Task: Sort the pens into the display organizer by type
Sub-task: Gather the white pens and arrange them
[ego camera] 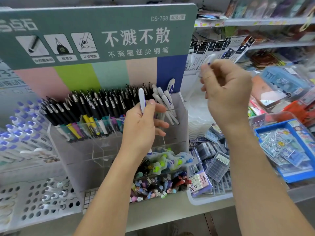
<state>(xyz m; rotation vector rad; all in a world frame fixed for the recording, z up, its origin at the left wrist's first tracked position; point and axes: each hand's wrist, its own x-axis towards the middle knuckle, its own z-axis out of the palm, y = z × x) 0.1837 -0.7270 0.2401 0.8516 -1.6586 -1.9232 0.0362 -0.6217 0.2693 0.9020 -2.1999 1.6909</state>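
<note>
Two white pens: my left hand (144, 123) grips one (141, 99) by the organizer (180, 113), right hand (225, 92) pinches another (207, 63) at 1 o'clock.

Hands (144, 123) with white pens (141, 100)

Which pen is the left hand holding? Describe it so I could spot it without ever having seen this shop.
Find the big green signboard with white lettering; below it stands a clear display organizer packed with black-capped pens. In front of that row, the left hand pinches one white pen upright. Unlike the dark caps behind it, it is white with a blue stripe.
</note>
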